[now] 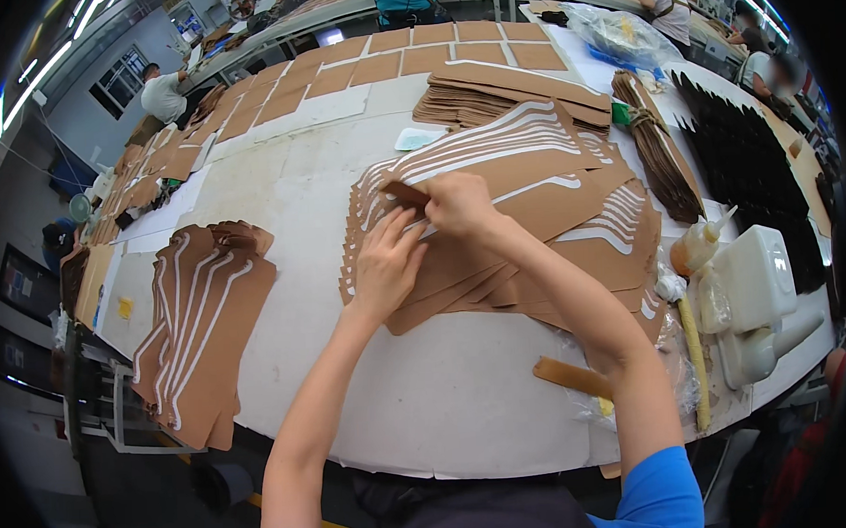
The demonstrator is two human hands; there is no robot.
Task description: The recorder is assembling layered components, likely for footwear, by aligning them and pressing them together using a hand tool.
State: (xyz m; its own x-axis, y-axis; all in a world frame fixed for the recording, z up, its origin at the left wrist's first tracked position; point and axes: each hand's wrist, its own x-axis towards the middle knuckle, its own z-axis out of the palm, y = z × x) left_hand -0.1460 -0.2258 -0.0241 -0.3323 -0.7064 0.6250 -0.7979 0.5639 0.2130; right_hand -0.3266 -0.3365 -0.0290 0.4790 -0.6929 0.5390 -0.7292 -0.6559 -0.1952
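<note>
Fanned brown cut panels (542, 174) with curved white strips along their edges spread over the middle of the table. My right hand (460, 206) is closed in a pinch at the upper left of this fan, gripping the end of a brown panel (407, 192) that is turned up. Beside it my left hand (388, 261) rests on the panels, its fingers stretched out and slightly apart, tips near the turned-up end. What lies under the fingers is partly hidden.
Another white-striped stack (194, 321) overhangs the table's left edge. At right stand a glue bottle (701, 244), a white plastic container (756, 273) and black pieces (744, 156). A brown flat tool (573, 378) lies by my right forearm. Brown sheets (377, 68) line the far side; people work beyond.
</note>
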